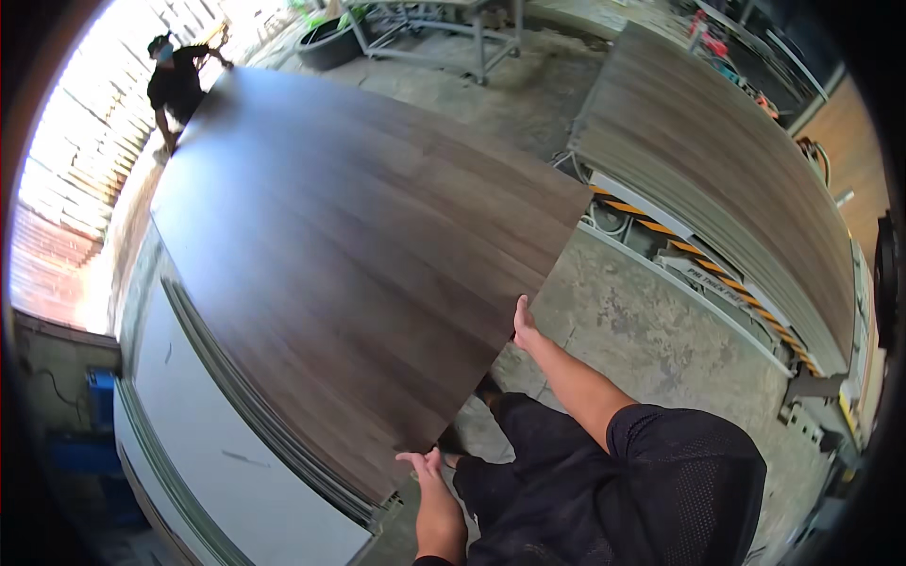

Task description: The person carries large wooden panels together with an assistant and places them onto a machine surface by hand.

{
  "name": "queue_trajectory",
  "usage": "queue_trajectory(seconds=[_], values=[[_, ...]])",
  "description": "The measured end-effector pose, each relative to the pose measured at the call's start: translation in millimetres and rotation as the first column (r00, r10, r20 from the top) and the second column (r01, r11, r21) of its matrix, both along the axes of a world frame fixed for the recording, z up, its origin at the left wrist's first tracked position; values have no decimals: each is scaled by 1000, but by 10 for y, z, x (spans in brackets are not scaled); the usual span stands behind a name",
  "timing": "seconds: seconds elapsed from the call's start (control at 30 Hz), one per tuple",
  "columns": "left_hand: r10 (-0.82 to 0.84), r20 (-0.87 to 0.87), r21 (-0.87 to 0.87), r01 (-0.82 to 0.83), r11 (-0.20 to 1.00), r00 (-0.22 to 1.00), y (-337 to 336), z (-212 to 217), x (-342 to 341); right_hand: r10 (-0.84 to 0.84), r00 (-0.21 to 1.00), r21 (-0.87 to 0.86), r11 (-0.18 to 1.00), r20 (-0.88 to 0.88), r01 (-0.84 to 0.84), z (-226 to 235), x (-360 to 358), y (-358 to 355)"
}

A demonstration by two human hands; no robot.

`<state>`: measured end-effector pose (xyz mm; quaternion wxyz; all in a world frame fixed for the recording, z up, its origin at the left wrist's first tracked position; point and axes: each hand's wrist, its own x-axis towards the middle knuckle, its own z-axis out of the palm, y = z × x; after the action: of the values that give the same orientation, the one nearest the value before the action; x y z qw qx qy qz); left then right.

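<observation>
A large dark wood-grain board (368, 236) stretches out in front of me, its near short edge toward my body. My right hand (525, 323) grips that edge toward its right part, thumb up against the rim and the other fingers hidden beneath. Close to the near left corner, my left hand (425, 462) holds the same edge, partly covered by the board. At the far end another person (177, 90) in dark clothes has both hands at the board's far edge.
A stack of wood-grain boards (708, 160) lies at the right on a machine with a black-and-yellow striped rail (698, 255). White panels (217, 424) are stacked at the left, beside and partly under the board. Behind stand a metal-framed table (453, 42) and a black tub (330, 45).
</observation>
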<state>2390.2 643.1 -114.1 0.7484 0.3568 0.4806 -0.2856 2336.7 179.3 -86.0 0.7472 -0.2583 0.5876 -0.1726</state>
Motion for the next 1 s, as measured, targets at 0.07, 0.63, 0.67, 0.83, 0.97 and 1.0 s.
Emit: queue_trajectory(seconds=[0.07,0.63,0.67,0.83,0.97,1.0], values=[[-77,7,5,77,997,997,-163,200,-106,-36,996,8,999,84,36,334,-228,-117],[-447,67,-102,452,886,892,-1800,1180,-3543,431,880,-127,879,-198,-459,1069,-4856,-504],[-471,66,-110,476,873,880,-1947,1257,-3794,531,792,-71,816,-301,-574,785,-5377,-426],[-450,61,-42,453,891,891,-2152,1368,-4914,729,390,-4,469,-562,-883,758,-7640,153],[-441,51,-49,443,895,896,-2533,1398,-6050,783,141,247,354,-606,-902,-100,-9772,-43],[-440,59,-27,442,897,896,-2614,1397,-6275,786,224,235,422,-576,-875,-100,-10122,-113]])
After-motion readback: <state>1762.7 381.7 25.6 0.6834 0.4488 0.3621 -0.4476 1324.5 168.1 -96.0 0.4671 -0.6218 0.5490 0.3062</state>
